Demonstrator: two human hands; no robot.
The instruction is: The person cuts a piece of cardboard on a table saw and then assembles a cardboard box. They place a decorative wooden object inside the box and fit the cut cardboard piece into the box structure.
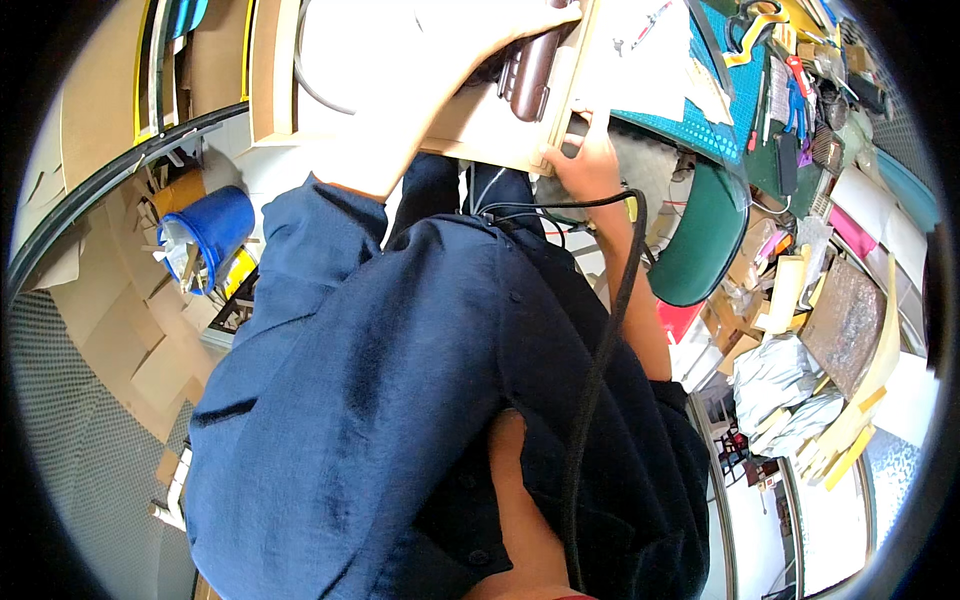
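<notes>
Cluttered workshop ground is seen all round a pale wooden board (480, 125), which is held up near the top of the view above a dark blue shirt (400, 400). The board is gripped at its lower right corner by the right hand (590, 160), whose fingers are curled over the edge and closed on the wood. The left hand (470, 40) is laid over the board's upper face, strongly overexposed; whether its fingers are clamped on anything cannot be told. A dark brown ridged handle (528, 70) is seen on the board just beside that hand, touching or nearly touching it.

A black cable (600, 370) is hung down from just below the board, across the shirt. Left of the board, a blue bucket (215, 232) filled with offcuts is stood among flat sheets of brown cardboard (120, 330). Right of the board, a green cutting mat (715, 120) with a curved dark green edge is laid out, with small tools scattered at its far side. Further right of the board, yellow and pale strips (850, 430), a pink flat pack (855, 232) and crumpled grey bags (780, 375) are piled. Labels on these packs are too small to be made out.
</notes>
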